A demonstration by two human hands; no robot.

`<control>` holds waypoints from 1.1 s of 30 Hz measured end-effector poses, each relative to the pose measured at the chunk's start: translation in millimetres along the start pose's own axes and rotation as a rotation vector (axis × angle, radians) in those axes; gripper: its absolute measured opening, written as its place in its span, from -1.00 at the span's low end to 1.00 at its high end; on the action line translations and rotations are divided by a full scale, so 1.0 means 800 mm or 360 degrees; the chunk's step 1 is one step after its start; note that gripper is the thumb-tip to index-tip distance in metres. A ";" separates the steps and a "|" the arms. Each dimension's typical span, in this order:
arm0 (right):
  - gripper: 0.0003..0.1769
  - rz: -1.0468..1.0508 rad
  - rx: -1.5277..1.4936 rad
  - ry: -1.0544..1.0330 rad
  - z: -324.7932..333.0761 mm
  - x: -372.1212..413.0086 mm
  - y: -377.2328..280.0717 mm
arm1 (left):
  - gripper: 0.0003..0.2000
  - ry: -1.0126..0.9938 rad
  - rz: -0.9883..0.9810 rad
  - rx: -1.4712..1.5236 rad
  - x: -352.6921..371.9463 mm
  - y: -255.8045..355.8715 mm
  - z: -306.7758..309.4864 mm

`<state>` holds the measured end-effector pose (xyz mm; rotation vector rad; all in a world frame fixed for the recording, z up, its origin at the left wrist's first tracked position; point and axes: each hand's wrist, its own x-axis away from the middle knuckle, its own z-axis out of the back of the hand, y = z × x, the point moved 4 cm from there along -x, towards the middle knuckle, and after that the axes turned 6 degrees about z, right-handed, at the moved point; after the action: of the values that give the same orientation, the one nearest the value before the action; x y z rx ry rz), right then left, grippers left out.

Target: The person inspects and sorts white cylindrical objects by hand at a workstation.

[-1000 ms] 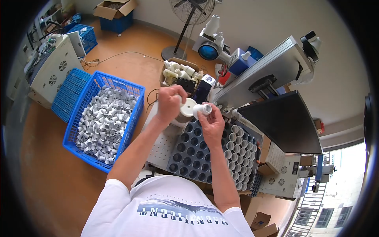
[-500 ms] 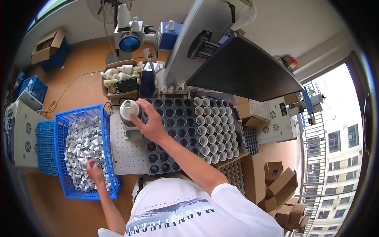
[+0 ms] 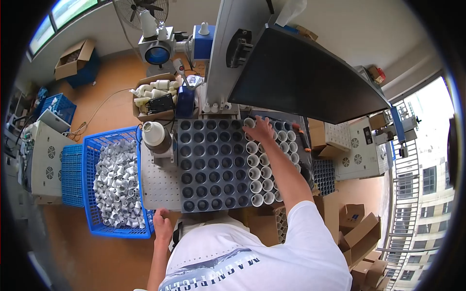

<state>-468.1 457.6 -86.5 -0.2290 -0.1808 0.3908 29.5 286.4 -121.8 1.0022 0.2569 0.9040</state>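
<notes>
At the far edge of the black tray, my right hand has its fingers around a white plastic cup at the top of the leftmost filled column. My left hand is beside the near right corner of the blue basket, fingers curled; whatever they hold, if anything, is hidden. Small white and grey plastic fittings fill the basket. On the perforated metal plate stands a fixture with a white cup-like piece on top.
A laser-like head and a black monitor overhang the bench. Behind the plate, a cardboard box holds white fittings. An orange-handled tool lies right of the tray. Cartons stand on the floor to the right.
My right hand has gone from the fixture rightward to the white cups in the tray. My left hand has come out of the basket toward my body. The view has shifted slightly.
</notes>
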 end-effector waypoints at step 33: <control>-0.56 0.0712 -0.0496 0.0295 -0.087 0.225 -0.101 | -0.79 -0.0266 -0.0213 -0.0160 -0.030 0.000 -0.043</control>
<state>-260.3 443.2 -109.5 -0.6156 -0.0040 0.7830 -5.3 289.3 -145.2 0.9499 0.1342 0.7009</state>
